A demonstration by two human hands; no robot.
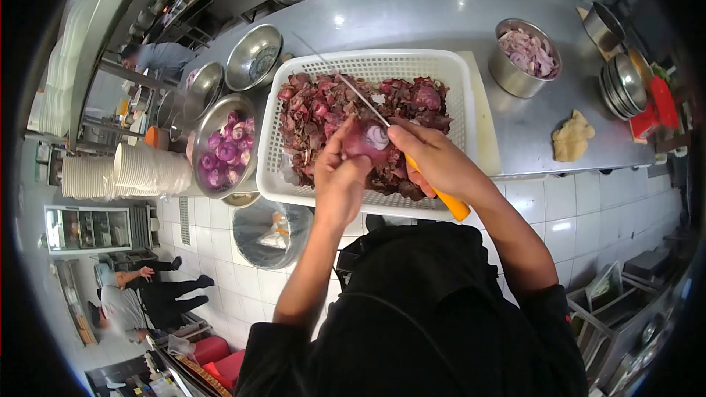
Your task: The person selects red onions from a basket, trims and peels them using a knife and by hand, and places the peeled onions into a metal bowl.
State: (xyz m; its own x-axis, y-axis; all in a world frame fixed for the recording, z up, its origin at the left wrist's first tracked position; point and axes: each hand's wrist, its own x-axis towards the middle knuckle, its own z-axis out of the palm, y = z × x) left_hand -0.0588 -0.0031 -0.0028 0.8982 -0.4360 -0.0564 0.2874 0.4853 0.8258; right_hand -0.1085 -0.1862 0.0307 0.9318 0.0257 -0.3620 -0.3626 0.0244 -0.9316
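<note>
My left hand (340, 182) is closed around a red onion (377, 137), whose pale cut end faces up. In my right hand (443, 158) is a knife (450, 202), gripped by its yellow handle. The long thin blade points up and to the left, passing beside the onion. Both hands are over a white perforated plastic basket (471, 121) filled with onion skins (309, 132) and some unpeeled red onions (426, 98).
A steel bowl of peeled purple onions (226, 148) stands left of the basket, near two metal bowls (254, 55). Rightward are a white cutting board (479, 114), a pot (518, 73) of sliced onions and a beige cloth (572, 136). A lined bin (272, 231) stands below.
</note>
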